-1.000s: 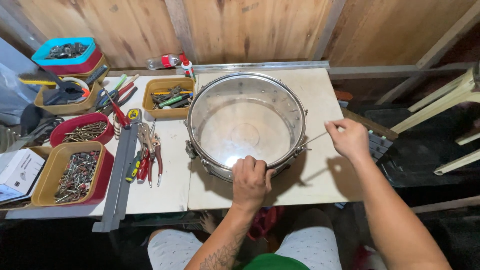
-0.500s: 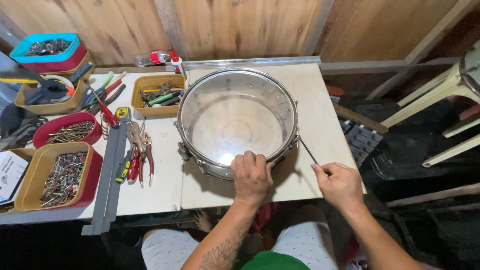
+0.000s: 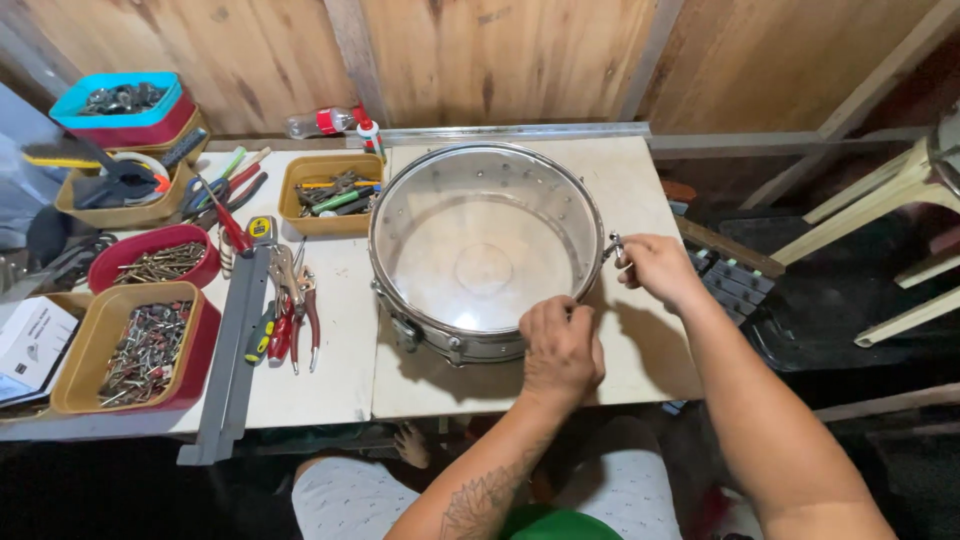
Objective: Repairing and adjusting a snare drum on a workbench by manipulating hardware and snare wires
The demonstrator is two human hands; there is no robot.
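A round metal drum shell (image 3: 470, 190) with a clear head lies flat on the pale workbench (image 3: 640, 340). My left hand (image 3: 560, 345) grips its near rim, fingers curled over the hoop. My right hand (image 3: 655, 268) is at the drum's right side, pinching a small metal tuning key (image 3: 613, 246) against the hoop.
Left of the drum lie pliers and screwdrivers (image 3: 290, 310), a grey metal bar (image 3: 232, 360), and trays of screws (image 3: 140, 345) and tools (image 3: 330, 192). A plastic bottle (image 3: 325, 122) rests by the wooden wall. Pale chair legs (image 3: 890, 200) stand at right.
My right hand moved up from the near right table edge, where it held a thin rod, to the drum's right side. The left hand stayed on the near rim.
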